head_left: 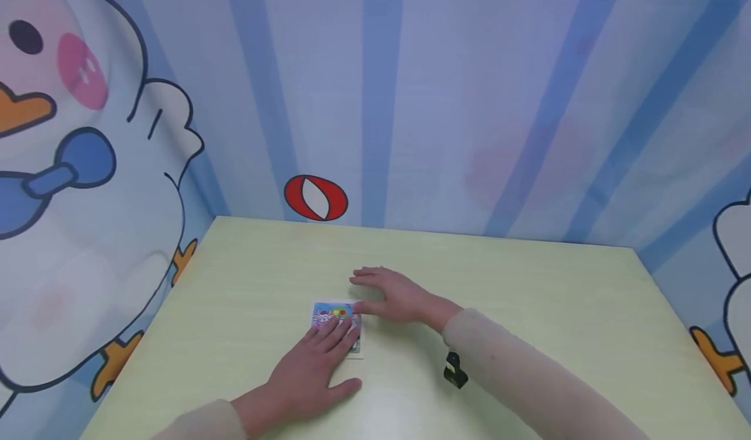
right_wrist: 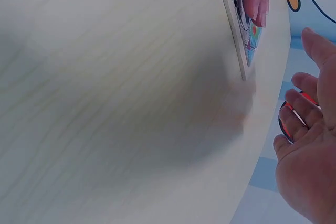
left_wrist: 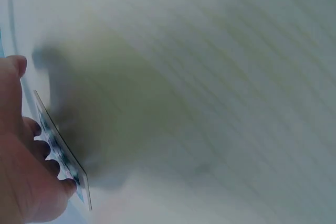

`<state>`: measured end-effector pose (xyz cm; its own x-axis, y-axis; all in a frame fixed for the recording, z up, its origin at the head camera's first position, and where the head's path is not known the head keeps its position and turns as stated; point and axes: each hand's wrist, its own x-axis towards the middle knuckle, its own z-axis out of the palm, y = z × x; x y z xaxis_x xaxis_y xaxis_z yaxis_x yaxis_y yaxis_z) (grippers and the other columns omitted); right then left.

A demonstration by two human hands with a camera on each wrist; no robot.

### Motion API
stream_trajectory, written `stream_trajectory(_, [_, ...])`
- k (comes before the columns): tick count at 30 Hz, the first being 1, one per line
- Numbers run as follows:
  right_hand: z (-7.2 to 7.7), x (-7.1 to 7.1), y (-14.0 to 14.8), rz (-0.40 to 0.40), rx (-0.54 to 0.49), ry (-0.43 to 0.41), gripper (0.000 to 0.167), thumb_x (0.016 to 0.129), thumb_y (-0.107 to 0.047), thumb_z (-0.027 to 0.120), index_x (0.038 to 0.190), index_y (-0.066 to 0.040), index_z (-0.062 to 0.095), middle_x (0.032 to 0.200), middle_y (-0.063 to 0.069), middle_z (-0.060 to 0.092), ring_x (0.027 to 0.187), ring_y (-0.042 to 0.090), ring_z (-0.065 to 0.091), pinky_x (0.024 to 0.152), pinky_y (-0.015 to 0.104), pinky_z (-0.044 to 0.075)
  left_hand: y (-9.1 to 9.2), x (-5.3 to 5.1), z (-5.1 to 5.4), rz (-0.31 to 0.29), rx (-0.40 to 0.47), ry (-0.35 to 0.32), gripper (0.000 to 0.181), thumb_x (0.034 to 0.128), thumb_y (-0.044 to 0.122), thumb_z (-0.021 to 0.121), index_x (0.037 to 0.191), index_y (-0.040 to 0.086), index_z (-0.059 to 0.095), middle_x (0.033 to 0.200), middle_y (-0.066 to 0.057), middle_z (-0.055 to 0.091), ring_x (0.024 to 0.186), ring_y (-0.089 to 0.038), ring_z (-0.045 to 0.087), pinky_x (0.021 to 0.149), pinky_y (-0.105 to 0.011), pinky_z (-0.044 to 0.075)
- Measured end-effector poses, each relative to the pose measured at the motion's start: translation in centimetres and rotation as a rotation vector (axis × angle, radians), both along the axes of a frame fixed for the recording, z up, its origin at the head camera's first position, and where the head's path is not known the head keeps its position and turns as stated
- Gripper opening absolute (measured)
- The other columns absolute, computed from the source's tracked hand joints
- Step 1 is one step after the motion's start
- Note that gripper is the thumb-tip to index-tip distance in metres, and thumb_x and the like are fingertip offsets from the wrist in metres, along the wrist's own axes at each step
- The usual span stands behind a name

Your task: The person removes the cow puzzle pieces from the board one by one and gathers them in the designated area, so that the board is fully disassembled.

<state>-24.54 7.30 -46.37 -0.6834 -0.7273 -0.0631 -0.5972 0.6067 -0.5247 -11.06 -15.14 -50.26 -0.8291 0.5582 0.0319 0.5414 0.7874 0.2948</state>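
Note:
A small square picture board (head_left: 321, 309) with a pale border and a colourful cartoon print lies on the table. My left hand (head_left: 311, 375) rests on its lower part, fingers stretched over the print and thumb out to the side. In the left wrist view, the fingertips of that hand (left_wrist: 26, 177) touch the face of the board (left_wrist: 65, 156). My right hand (head_left: 401, 296) is at the board's upper right corner, its fingers extended and the thumb near that corner. The right wrist view shows this hand (right_wrist: 315, 140) holding nothing, apart from the board (right_wrist: 253, 40). The left palm hides part of the print.
The pale yellow table (head_left: 264, 257) meets a blue striped backdrop (head_left: 434, 114) at its far edge. A cartoon bird (head_left: 76, 244) is printed on the left side. Something small and black (head_left: 454, 370) shows beneath the right sleeve (head_left: 516, 368).

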Motion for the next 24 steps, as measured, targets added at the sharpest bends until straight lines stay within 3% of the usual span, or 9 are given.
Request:
stream_trajectory(7, [0.5,-0.4,-0.5,-0.004,-0.054,-0.055,0.056,0.104,-0.037,0.071,0.151,-0.009,0.062,0.158,0.011,0.057,0.151,0.032,0.047,0.126,0.054,0.034,1.0,0.1,-0.1,0.064,-0.002,-0.011,0.077,0.1079,0.057,0.050,0.166,0.009,0.038,0.174,-0.011,0.031,0.161,-0.034,0.027,0.130,-0.054,0.026])
stream_trajectory(15, [0.3,-1.2,-1.1,0.007,-0.054,-0.082,0.050,0.104,-0.033,0.072,0.148,-0.010,0.065,0.152,0.009,0.062,0.146,0.029,0.052,0.124,0.051,0.038,1.5,0.2,-0.3,0.076,0.042,0.013,0.074,0.1083,0.054,0.050,0.164,0.006,0.042,0.173,-0.013,0.035,0.160,-0.036,0.032,0.127,-0.058,0.030])
stream_trajectory(24, [0.1,-1.9,-2.4,0.063,-0.014,-0.065,0.041,0.103,-0.025,0.073,0.142,-0.013,0.070,0.143,0.007,0.067,0.137,0.026,0.057,0.121,0.047,0.042,1.2,0.2,-1.0,0.079,0.006,0.076,0.073,0.1093,0.055,0.049,0.164,0.008,0.043,0.173,-0.012,0.035,0.159,-0.033,0.033,0.127,-0.056,0.031])
